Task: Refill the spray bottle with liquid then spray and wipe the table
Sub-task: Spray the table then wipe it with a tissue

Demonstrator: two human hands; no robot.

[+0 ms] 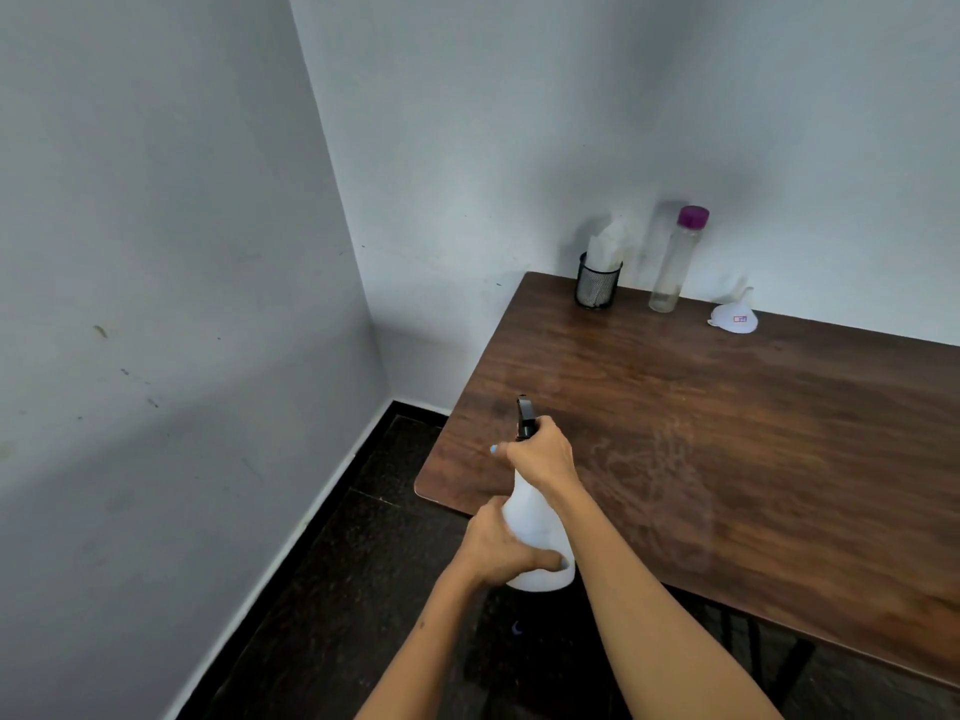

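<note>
A white spray bottle (pixel 535 517) with a black nozzle head is held above the near left corner of the brown wooden table (pixel 779 433). My left hand (pixel 501 550) grips the bottle's lower body. My right hand (pixel 543 454) is wrapped around its neck at the trigger, the nozzle pointing away from me. A faint wet mist pattern shows on the tabletop just right of the bottle. A clear bottle (pixel 675 262) with a purple cap stands at the far edge, nearly empty. A white funnel (pixel 733 317) lies upside down to its right.
A black mesh cup (pixel 597 285) holding white tissues stands at the table's far left corner. Grey walls close in on the left and behind. Dark floor (pixel 363 563) lies to the left of the table.
</note>
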